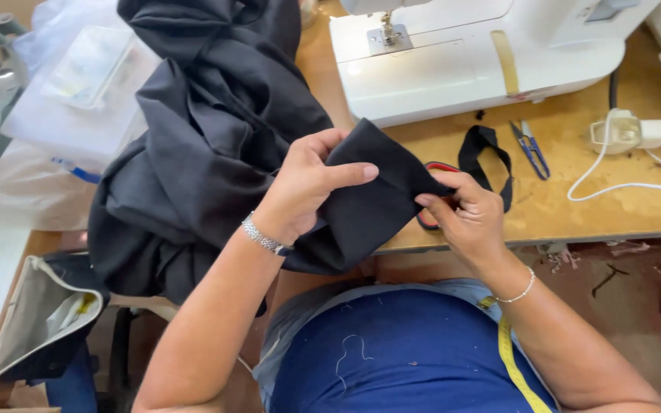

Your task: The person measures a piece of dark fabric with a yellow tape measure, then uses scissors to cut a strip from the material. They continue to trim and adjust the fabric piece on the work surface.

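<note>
Both hands work a folded corner of black fabric (376, 191) just over the front edge of the desk (575, 206). The left hand (307, 187) closes on the fold, thumb laid flat across the top of the cloth and fingers curled behind it. The right hand (464, 214) pinches the fold's pointed end between thumb and fingertips. The rest of the black fabric lies heaped over the left part of the desk and hangs off its front edge.

A white sewing machine (468, 61) stands at the back of the desk, its needle plate toward the heap. A black strap loop (487, 153) lies near the front edge, just behind the right hand, and a red-and-black object shows partly under that hand; what it is cannot be told. Small blue-handled thread snips (531, 149) lie to the right of the loop, and a white charger with its cable (636, 134) sits toward the right edge.

The fold looks best handled by keeping both layers' edges matched, so the left thumb should press flat while the right pinch keeps the corner taut and crisp. The hanging weight of the heap could drag the fold askew, so slack near the left hand would help.
</note>
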